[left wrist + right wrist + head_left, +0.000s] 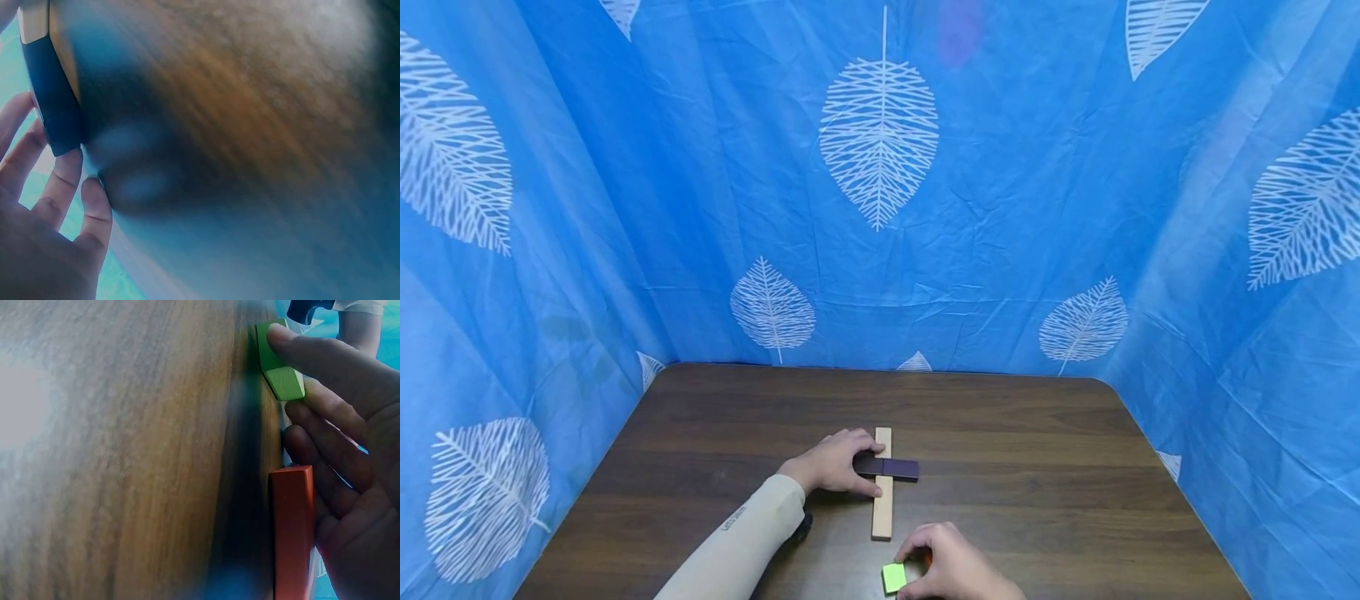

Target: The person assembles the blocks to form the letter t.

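Observation:
In the head view a dark purple block piece crosses a pale wooden strip; a seam shows near its middle. My left hand spans its left end, thumb and a fingertip touching the pale strip on either side. The left wrist view shows spread fingers at the end of the dark block. Nearer the front, my right hand pinches a small lime green block between thumb and fingers. Beneath that palm lies an orange-red block, mostly hidden from the head view.
All of it rests on a dark brown wood-grain table. Blue curtains with white leaf prints hang behind the table and along both sides. A black object shows under the left sleeve's cuff.

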A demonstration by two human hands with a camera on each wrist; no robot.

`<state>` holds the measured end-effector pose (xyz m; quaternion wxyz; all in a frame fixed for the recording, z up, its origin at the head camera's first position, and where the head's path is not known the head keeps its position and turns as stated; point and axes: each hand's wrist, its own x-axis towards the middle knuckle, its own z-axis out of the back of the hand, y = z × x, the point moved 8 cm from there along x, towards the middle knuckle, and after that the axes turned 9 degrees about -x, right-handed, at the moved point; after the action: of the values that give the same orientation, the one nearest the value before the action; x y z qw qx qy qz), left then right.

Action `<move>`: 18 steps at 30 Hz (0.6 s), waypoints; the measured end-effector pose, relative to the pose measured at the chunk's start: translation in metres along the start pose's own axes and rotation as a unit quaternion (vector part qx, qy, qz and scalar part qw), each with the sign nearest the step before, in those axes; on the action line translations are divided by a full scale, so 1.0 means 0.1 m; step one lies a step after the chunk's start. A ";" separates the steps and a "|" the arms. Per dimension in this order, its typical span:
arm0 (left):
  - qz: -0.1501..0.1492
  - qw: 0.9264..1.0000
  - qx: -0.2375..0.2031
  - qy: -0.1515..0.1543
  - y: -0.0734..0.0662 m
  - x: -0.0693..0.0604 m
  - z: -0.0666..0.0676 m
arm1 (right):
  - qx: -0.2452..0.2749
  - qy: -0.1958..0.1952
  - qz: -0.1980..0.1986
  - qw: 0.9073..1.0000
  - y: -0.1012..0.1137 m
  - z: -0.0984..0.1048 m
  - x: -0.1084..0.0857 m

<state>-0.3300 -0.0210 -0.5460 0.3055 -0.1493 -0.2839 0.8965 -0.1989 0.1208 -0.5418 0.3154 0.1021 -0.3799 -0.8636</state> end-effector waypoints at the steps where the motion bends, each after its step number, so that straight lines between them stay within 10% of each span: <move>1: 0.000 1.000 0.001 0.000 0.00 0.00 0.00 | 0.004 0.000 -0.002 1.000 0.00 0.00 0.00; 18: -0.005 1.000 0.001 -0.004 -0.04 -0.02 0.01 | -0.005 -0.069 -0.016 0.997 -0.01 0.01 0.02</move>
<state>-0.3272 -0.0203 -0.5423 0.3086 -0.1442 -0.2849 0.8960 -0.2009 0.1208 -0.5413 0.2752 0.0469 -0.3950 -0.8752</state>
